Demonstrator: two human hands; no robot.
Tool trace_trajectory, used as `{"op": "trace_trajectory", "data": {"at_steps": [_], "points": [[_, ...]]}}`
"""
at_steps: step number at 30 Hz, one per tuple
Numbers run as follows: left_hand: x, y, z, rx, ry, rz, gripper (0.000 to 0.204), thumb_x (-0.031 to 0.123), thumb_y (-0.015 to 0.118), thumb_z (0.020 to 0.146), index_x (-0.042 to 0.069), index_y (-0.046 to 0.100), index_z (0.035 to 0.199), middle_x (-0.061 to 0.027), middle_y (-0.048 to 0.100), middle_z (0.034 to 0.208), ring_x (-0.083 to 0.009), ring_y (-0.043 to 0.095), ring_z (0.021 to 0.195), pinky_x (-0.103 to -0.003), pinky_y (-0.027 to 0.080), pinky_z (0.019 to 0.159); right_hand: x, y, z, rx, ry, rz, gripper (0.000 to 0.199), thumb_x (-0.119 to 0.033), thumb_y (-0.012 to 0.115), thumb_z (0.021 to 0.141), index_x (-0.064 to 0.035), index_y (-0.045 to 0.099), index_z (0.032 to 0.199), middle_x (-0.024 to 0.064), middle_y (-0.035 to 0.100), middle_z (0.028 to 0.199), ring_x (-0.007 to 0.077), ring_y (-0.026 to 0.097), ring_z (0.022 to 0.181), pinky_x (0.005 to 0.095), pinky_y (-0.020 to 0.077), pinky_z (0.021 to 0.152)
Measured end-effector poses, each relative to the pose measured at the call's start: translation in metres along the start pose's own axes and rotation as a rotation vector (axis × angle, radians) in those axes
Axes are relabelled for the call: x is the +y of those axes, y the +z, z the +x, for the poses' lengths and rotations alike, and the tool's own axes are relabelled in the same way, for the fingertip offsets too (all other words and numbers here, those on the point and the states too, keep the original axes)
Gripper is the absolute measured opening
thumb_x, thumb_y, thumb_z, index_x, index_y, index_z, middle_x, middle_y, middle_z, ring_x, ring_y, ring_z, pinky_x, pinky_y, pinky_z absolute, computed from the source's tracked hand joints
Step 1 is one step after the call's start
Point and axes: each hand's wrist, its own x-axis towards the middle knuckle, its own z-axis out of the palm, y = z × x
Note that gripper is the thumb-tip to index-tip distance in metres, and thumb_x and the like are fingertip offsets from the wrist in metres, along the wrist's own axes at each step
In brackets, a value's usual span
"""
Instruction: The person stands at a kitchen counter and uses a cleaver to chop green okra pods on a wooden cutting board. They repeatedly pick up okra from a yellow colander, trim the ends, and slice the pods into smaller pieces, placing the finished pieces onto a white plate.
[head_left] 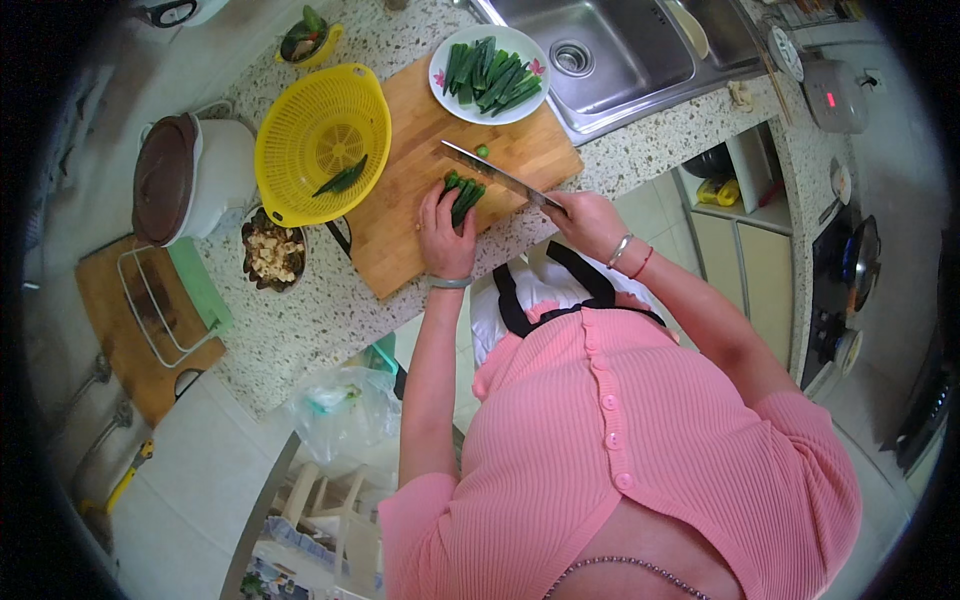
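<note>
My right hand (588,225) is closed round the handle of a kitchen knife (500,176). Its long blade slants to the upper left, over the wooden cutting board (400,200). On the board, my left hand (447,243) presses its curled fingers on a bunch of dark green vegetable pieces (464,196), long and pepper-like. Beyond the blade lies one small green end piece (482,151). A white plate (540,92) with pink flowers stands at the board's far end, heaped with cut green strips (490,75).
Left of the board is a yellow colander (275,130) with a few green pods. A bowl of pale chunks (272,252), a white pot with a brown lid (165,180) and a second board (130,320) lie farther left. The sink (625,60) is at the far right.
</note>
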Motion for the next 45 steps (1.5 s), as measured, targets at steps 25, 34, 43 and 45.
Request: {"op": "trace_trajectory", "data": {"at_steps": [25, 34, 43, 45], "points": [[-0.007, 0.01, 0.0, 0.079, -0.014, -0.005, 0.038, 0.018, 0.076, 0.076, 0.005, 0.061, 0.108, -0.0131, 0.058, 0.116, -0.0336, 0.053, 0.11, -0.043, 0.041, 0.097, -0.02, -0.003, 0.009, -0.161, -0.008, -0.131, 0.022, -0.026, 0.057, 0.09, -0.0056, 0.065, 0.087, 0.0191, 0.065, 0.073, 0.038, 0.064, 0.071, 0.0485, 0.0504, 0.063], [-0.023, -0.013, 0.005, 0.103, -0.141, 0.0, 0.037, 0.012, 0.073, 0.077, 0.005, 0.059, 0.11, -0.0135, 0.055, 0.122, -0.0354, 0.051, 0.114, -0.043, 0.04, 0.099, 0.001, -0.005, -0.002, 0.033, -0.161, -0.25, 0.021, -0.022, 0.061, 0.085, -0.0155, 0.06, 0.104, 0.0087, 0.063, 0.075, 0.0303, 0.065, 0.065, 0.0448, 0.0497, 0.055], [0.011, -0.038, 0.042, -0.065, -0.188, -0.191, 0.02, 0.013, 0.074, 0.079, 0.004, 0.068, 0.095, -0.0069, 0.062, 0.097, -0.0207, 0.058, 0.075, -0.033, 0.05, 0.071, 0.027, -0.028, -0.006, 0.206, -0.279, -0.48, 0.042, -0.014, 0.059, 0.081, -0.0201, 0.055, 0.123, 0.002, 0.059, 0.078, 0.0199, 0.063, 0.067, 0.0357, 0.0465, 0.062], [0.013, -0.027, 0.05, -0.188, -0.124, -0.16, 0.02, 0.014, 0.073, 0.078, 0.005, 0.068, 0.095, -0.0071, 0.062, 0.096, -0.0209, 0.058, 0.075, -0.032, 0.05, 0.071, 0.029, -0.029, -0.001, 0.227, -0.3, -0.477, 0.046, -0.014, 0.06, 0.079, -0.0198, 0.054, 0.124, 0.0025, 0.059, 0.08, 0.0198, 0.063, 0.07, 0.0354, 0.0462, 0.063]]}}
